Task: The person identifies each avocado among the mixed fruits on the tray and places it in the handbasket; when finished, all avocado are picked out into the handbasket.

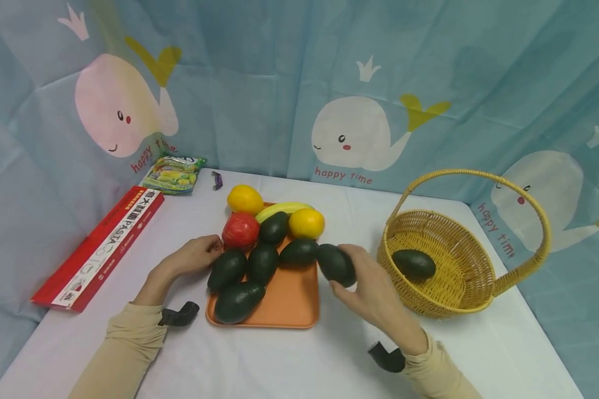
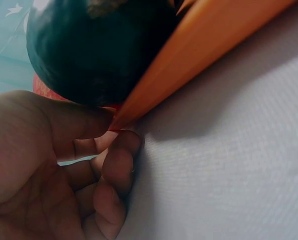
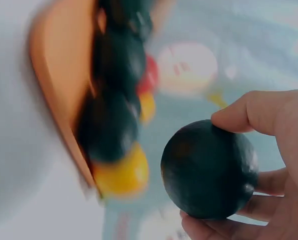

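My right hand (image 1: 371, 288) grips a dark green avocado (image 1: 336, 265), between the orange tray and the wicker basket (image 1: 429, 310). In the right wrist view, thumb and fingers wrap the sides of this avocado (image 3: 209, 170). My left hand (image 1: 194, 256) is at the left edge of the orange tray (image 1: 294, 302). The left wrist view shows its thumb and fingers pinching the tray's rim (image 2: 189, 60), just below an avocado (image 2: 99, 50). Several avocados (image 1: 239, 302) lie on the tray with a red round fruit (image 1: 240, 229), a banana (image 1: 284, 208) and two yellow-orange fruits (image 1: 306, 223).
One avocado (image 1: 414, 264) lies inside the basket, whose tall handle (image 1: 546, 233) arches over it. A red pasta box (image 1: 100, 249) lies at the left. Behind it are a green snack bag (image 1: 173, 174) and a small purple wrapped candy (image 1: 217, 180). A whale-print curtain (image 1: 259, 111) borders the table.
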Demonstrator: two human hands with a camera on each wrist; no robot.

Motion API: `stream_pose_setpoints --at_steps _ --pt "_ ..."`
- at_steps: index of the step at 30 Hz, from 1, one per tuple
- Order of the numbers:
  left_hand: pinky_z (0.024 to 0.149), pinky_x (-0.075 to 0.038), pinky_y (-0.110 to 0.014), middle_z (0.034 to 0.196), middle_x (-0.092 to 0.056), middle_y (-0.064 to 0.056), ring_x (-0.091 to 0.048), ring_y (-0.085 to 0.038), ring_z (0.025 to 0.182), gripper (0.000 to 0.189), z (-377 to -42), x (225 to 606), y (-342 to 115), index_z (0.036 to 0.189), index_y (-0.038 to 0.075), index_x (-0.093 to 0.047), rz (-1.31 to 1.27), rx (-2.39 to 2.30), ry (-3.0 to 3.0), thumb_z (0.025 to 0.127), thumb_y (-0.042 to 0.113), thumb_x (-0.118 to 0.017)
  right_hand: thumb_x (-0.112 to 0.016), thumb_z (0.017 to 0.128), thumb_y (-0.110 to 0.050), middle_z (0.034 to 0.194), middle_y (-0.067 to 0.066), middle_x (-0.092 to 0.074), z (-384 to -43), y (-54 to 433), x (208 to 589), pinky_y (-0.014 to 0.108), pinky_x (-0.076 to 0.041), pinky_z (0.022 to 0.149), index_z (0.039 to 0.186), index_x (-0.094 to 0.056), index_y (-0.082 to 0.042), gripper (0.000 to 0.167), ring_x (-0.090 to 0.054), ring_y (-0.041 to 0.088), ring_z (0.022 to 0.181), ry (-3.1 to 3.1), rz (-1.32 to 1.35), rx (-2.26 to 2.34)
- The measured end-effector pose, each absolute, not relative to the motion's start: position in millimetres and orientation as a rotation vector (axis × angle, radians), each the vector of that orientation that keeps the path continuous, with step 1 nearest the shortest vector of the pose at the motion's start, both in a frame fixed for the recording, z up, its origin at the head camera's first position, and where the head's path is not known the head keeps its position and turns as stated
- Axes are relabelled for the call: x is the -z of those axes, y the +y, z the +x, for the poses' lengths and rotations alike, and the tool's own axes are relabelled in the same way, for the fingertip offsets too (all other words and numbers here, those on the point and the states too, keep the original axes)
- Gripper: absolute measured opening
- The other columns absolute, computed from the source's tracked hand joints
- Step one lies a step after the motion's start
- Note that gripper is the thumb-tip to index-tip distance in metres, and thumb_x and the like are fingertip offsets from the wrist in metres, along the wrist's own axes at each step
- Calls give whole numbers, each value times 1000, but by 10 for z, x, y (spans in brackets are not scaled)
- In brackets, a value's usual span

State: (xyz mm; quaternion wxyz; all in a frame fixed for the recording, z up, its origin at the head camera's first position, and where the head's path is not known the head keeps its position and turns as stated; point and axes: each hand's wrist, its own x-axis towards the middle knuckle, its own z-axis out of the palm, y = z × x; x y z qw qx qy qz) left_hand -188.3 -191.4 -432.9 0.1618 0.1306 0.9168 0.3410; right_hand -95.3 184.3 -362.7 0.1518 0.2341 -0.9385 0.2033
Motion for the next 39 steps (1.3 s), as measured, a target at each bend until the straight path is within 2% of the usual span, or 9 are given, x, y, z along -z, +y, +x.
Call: stream_pose_setpoints --at_steps 7,10,16,23,29,36,39 --pt "66 -41 -29 79 -54 -6 -51 -18 75 13 -1885 4329 -1928 97 3 -56 374 -967 2622 95 15 -53 -76 79 -18 129 20 -55 -1107 2535 3380 56 -47 87 134 -48 -3 64 -58 38 110 -2688 311 -645" --pt "66 -41 -29 79 -54 -6 -50 -18 75 13 -1884 4321 -1924 97 3 -56 373 -965 2626 95 15 -53 -74 82 -19 131 24 -50 -1159 2830 3329 60 -45 85 137 -46 -3 64 -53 42 111 -2713 152 -634" --pt "66 -39 -29 77 -52 -5 -49 -18 75 11 -1895 4314 -1913 94 3 -56 383 -952 2647 94 14 -53 -70 84 -20 133 34 -44 -1223 3309 3360 65 -43 80 140 -40 5 69 -48 50 110 -2760 -60 -512" --pt "66 -38 -30 78 -52 -5 -50 -18 76 13 -1897 4314 -1908 95 3 -56 356 -953 2634 94 15 -54 -74 78 -15 112 38 -55 -1259 3585 3503 60 -43 70 124 -49 13 60 -53 54 92 -2831 -106 -275" --pt "67 -38 -30 78 -52 -5 -50 -18 76 13 -1894 4312 -1908 95 3 -56 356 -957 2630 94 16 -54 -76 76 -15 117 41 -51 -1256 3651 3617 62 -45 77 130 -43 17 70 -53 56 98 -2961 -143 -218" --pt "66 -38 -29 77 -52 -4 -50 -18 76 12 -1894 4333 -1915 94 4 -56 350 -953 2635 94 16 -52 -73 78 -16 122 41 -49 -1271 3675 3689 64 -43 84 133 -41 16 71 -50 57 107 -3081 -103 -283" --pt "66 -38 -30 77 -52 -4 -50 -19 76 12 -1898 4345 -1916 94 4 -56 338 -950 2637 94 16 -52 -73 79 -17 121 41 -51 -1279 3671 3722 64 -44 83 132 -42 17 70 -52 57 106 -3108 -78 -302"
